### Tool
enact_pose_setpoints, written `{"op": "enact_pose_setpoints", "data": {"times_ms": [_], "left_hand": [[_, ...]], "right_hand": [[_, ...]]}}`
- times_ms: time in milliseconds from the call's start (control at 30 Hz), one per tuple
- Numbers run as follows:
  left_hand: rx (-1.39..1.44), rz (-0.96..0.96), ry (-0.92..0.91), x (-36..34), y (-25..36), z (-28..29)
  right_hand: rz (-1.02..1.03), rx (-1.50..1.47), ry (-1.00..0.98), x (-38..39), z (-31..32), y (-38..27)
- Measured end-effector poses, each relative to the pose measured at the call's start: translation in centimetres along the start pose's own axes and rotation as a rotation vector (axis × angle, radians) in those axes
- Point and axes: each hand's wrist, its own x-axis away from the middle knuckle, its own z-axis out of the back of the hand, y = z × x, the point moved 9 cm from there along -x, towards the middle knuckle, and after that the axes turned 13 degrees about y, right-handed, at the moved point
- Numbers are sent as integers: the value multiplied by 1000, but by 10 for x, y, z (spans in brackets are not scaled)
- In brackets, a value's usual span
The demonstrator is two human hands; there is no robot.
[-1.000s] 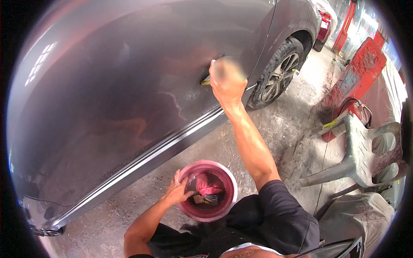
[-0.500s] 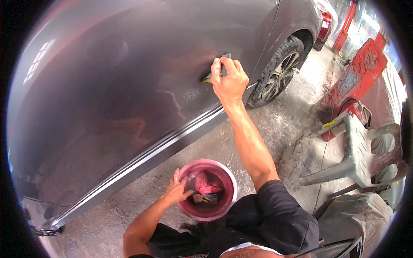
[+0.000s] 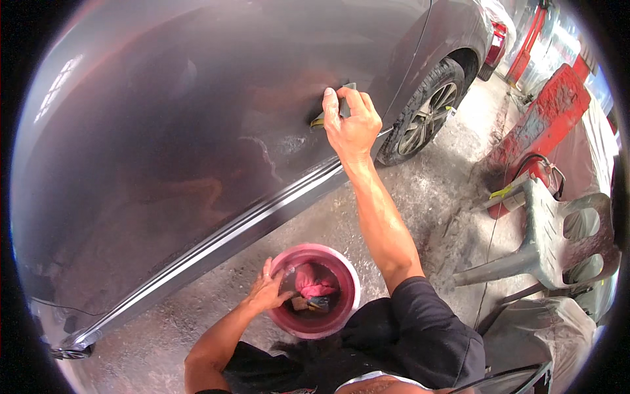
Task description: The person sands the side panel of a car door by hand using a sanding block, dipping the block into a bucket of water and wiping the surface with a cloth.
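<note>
So the right hand (image 3: 353, 125) has the pad (image 3: 318, 122) pinched under its fingers, right up against the car (image 3: 197, 118). Pad looks slanted, yellow edge poking out lower left, grey corner upper right. Right arm's reaching out nearly straight. Left hand's (image 3: 265, 290) way farther off, fingers loosely spread on the bucket's (image 3: 348, 295) left rim.

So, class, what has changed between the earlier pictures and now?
Nothing has clearly moved, and nothing was taken hold of or let go. The whole view shifts slightly, likely from head movement. The right hand stays at the car door, holding the flat piece; the left hand stays on the bucket, the pink cloth inside it.
</note>
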Motion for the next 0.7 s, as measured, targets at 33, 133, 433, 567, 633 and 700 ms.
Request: {"op": "enact_pose_setpoints", "data": {"times_ms": [33,133,433,567,633,700], "left_hand": [[1,1,0,0,-1,0],[-7,-11,-2,-1,1,-1],[15,-19,2,-1,5,4],[16,-3,-11,-1,3,3],[11,-7,-8,-1,2,2],[27,7,-21,-1,3,4]], "right_hand": [[-5,-9,-7,-1,0,-1],[-6,-19,16,2,-3,9],[-30,-44,25,2,-2,7],[7,-25,40,1,0,4],[4,-9,21,0,-1,2],[-2,-21,15,0,0,0]]}}
